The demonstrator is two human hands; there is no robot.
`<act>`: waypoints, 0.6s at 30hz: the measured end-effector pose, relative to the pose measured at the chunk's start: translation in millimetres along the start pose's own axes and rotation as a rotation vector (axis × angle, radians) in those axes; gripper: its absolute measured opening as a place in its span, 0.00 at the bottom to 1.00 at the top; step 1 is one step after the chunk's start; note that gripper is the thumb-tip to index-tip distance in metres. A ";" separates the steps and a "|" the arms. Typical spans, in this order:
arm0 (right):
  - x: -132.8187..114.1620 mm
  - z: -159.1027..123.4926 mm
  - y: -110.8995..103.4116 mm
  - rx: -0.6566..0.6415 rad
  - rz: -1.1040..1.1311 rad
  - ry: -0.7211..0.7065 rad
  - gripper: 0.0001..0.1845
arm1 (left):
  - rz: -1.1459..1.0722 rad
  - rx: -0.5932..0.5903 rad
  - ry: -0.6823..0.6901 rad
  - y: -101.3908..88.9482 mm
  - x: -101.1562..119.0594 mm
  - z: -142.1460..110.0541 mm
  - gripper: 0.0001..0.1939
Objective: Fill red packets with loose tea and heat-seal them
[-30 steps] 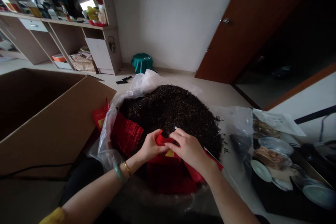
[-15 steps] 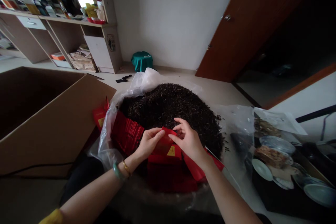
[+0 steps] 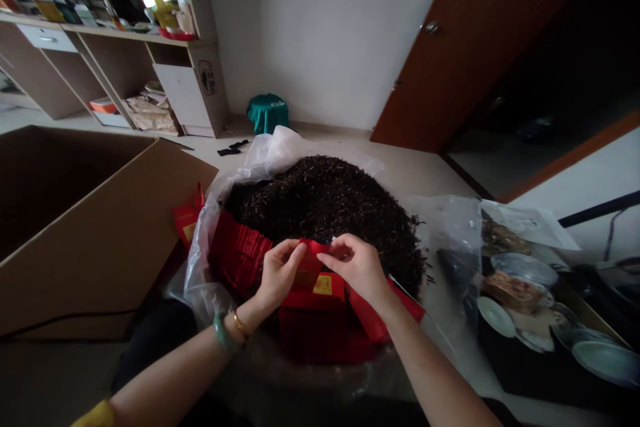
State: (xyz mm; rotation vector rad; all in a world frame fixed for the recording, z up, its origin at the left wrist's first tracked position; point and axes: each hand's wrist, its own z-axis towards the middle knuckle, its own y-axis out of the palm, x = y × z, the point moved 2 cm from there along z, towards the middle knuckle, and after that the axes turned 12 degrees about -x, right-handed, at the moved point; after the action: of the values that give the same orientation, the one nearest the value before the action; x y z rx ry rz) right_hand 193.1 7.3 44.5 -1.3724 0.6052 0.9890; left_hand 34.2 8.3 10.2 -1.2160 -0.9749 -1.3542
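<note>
A small red packet [image 3: 309, 268] is held upright between both hands, over a big heap of dark dried leaves [image 3: 340, 193] that look like loose tea. My left hand [image 3: 280, 272] pinches its left side between thumb and fingers. At its upper right edge, my right hand [image 3: 361, 268] is closed, with thumb and curled fingers on the packet. Just below lies a red box or pack with a yellow label [image 3: 323, 285]. A tight row of red packets [image 3: 239, 250] leans at the heap's left, and more red packaging [image 3: 370, 317] rests under my right wrist.
Clear plastic sheeting [image 3: 200, 260] lines the heap's container. An open cardboard box [image 3: 110, 227] stands at left, with a red pack [image 3: 185, 220] beside it. To the right, bowls [image 3: 496, 317] sit on a dark tray. Behind are a teal-covered bin [image 3: 267, 113], shelves and a brown door [image 3: 415, 47].
My right fingers, raised and spread before, have curled in toward the packet's top edge. Both hands have shifted slightly left in view with the packet, and the camera has turned a little.
</note>
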 end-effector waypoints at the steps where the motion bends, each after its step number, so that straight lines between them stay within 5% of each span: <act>1: -1.0 -0.5 1.5 -0.006 -0.009 -0.024 0.11 | -0.012 -0.010 -0.005 0.0 0.0 0.0 0.16; 8: -7.9 -2.0 4.1 -0.109 -0.003 -0.133 0.06 | -0.069 -0.113 -0.033 0.0 -1.3 0.4 0.14; 18: -2.4 -0.8 5.0 -0.168 0.096 -0.029 0.07 | -0.181 -0.249 -0.012 -6.8 3.7 9.7 0.11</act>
State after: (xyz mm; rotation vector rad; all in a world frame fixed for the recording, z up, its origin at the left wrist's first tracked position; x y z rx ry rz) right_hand 187.8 5.6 43.9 -1.4848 0.5811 1.1566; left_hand 29.1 18.1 15.8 -1.3460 -0.9641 -1.6512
